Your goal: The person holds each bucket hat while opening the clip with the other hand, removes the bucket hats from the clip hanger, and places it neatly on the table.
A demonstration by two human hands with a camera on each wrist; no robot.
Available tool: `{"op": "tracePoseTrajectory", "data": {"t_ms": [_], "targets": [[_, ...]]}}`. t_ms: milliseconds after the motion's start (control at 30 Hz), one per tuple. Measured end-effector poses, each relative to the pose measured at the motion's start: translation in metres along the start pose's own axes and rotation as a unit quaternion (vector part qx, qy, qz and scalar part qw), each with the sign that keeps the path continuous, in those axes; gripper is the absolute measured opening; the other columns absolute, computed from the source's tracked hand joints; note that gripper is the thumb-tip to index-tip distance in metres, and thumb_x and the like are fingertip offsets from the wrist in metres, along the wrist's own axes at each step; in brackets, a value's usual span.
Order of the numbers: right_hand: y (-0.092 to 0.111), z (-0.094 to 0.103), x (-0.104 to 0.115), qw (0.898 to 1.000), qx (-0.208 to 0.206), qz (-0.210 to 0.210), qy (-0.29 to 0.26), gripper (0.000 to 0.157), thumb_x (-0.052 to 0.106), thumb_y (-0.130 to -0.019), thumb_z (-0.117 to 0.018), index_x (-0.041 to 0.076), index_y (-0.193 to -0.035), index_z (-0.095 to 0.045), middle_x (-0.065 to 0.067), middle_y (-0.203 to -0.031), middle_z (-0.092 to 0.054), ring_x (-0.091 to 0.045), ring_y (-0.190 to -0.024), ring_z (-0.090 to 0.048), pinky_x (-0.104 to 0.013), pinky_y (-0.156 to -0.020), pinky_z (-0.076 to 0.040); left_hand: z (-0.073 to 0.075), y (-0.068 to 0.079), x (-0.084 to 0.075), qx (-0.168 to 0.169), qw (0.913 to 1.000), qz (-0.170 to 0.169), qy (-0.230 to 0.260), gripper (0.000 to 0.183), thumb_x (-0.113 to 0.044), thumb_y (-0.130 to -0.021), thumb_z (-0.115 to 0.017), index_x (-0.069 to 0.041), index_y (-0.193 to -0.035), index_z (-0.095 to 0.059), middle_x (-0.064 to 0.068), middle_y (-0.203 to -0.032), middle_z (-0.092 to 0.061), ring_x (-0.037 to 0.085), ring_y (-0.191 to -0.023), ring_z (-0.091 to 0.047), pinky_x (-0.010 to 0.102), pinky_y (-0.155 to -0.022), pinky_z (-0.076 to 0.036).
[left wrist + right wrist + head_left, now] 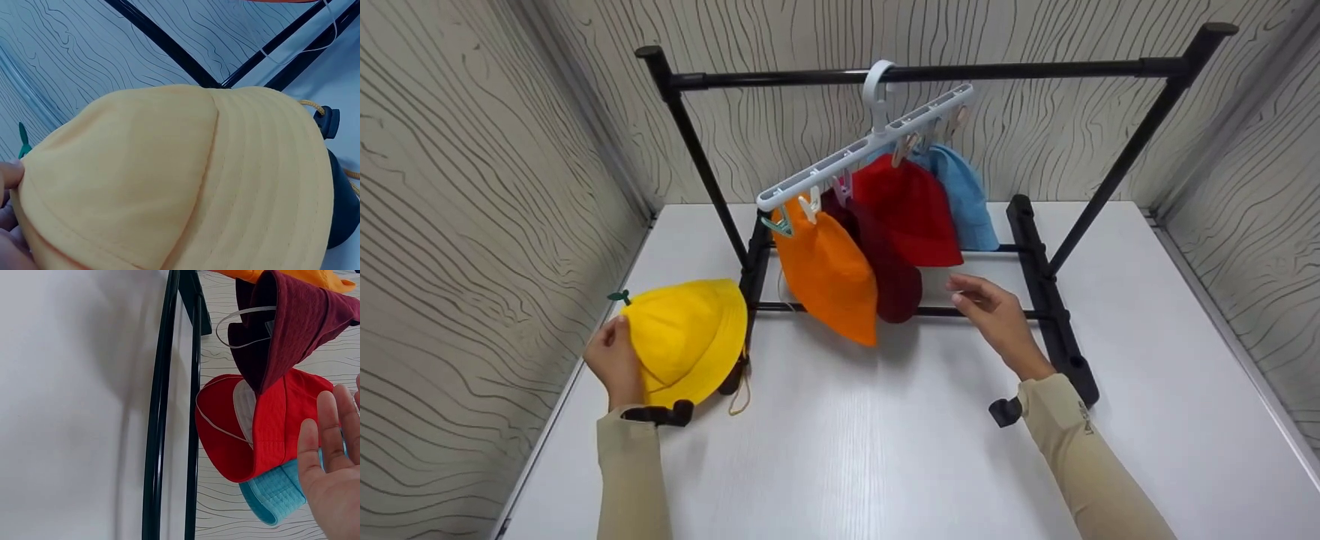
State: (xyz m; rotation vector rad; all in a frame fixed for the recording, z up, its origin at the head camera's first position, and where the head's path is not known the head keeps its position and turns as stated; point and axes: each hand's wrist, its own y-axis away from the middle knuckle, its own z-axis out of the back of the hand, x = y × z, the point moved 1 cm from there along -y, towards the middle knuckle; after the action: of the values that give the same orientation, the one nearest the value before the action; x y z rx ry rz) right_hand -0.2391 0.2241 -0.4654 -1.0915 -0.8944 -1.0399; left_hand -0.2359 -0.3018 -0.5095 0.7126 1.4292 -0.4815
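Observation:
My left hand (pixel 613 361) pinches a yellow bucket hat (pixel 679 330) by its crown, close to a small green sprout (pixel 619 296) on top. In the left wrist view the stitched brim of the yellow hat (pixel 259 180) points right, and a cord with a dark toggle (pixel 327 122) shows past it. My right hand (pixel 996 319) holds nothing and is raised near the hanging hats, its fingers extended in the right wrist view. A white clip hanger (pixel 840 159) carries an orange hat (pixel 825 277), a maroon hat (pixel 896 277), a red hat (pixel 911 214) and a light blue hat (pixel 964 199).
The hanger hooks over the top bar of a black rack (pixel 1005 73) standing on a white table (pixel 840 450). Its right foot bar (pixel 1054 307) lies beside my right wrist. Coloured clips, such as a green one (pixel 781 223), line the hanger. Wood-patterned walls (pixel 457 225) enclose the table.

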Motion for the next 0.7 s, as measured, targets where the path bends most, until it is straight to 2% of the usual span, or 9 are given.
{"op": "tracePoseTrajectory", "data": {"t_ms": [200,267,400,700], "targets": [[0.000,0.001,-0.001,1.000,0.005,0.007,0.003,0.040,0.023,-0.088,-0.059,0.007,-0.124,-0.053,-0.011,-0.119,-0.057,-0.020,-0.108,-0.053,-0.016,-0.088,-0.043,0.000,-0.004,0.007,-0.009,0.9998,0.017,0.010,0.045,-0.038,-0.089,-0.053,-0.008,-0.122,-0.055,0.004,-0.112,-0.054,0.013,-0.098,-0.053,0.026,-0.091,-0.044],[0.000,0.001,-0.002,1.000,0.007,0.003,-0.004,0.041,0.023,-0.088,-0.059,0.006,-0.124,-0.053,-0.014,-0.120,-0.056,-0.021,-0.109,-0.053,-0.017,-0.087,-0.044,0.000,-0.004,0.010,-0.012,0.9998,0.012,0.009,0.043,-0.035,-0.090,-0.052,-0.006,-0.121,-0.055,0.004,-0.112,-0.054,0.012,-0.096,-0.053,0.024,-0.089,-0.044],[0.000,0.001,-0.004,1.000,0.003,-0.021,-0.017,0.040,0.025,-0.087,-0.060,0.009,-0.123,-0.054,-0.015,-0.121,-0.056,-0.013,-0.106,-0.055,-0.018,-0.086,-0.045,0.000,-0.006,0.016,-0.016,0.9999,-0.001,0.003,0.039,-0.030,-0.092,-0.051,-0.003,-0.119,-0.056,0.006,-0.113,-0.054,0.011,-0.094,-0.052,0.023,-0.085,-0.043],[0.000,0.000,-0.006,1.000,0.002,-0.012,0.008,0.040,0.026,-0.087,-0.061,0.010,-0.123,-0.055,-0.010,-0.119,-0.058,-0.015,-0.105,-0.054,-0.017,-0.085,-0.045,0.000,-0.010,0.024,0.012,0.9985,0.023,-0.049,0.044,-0.029,-0.095,-0.041,-0.005,-0.132,-0.046,0.012,-0.132,-0.047,0.017,-0.110,-0.048,0.028,-0.095,-0.041]]}}
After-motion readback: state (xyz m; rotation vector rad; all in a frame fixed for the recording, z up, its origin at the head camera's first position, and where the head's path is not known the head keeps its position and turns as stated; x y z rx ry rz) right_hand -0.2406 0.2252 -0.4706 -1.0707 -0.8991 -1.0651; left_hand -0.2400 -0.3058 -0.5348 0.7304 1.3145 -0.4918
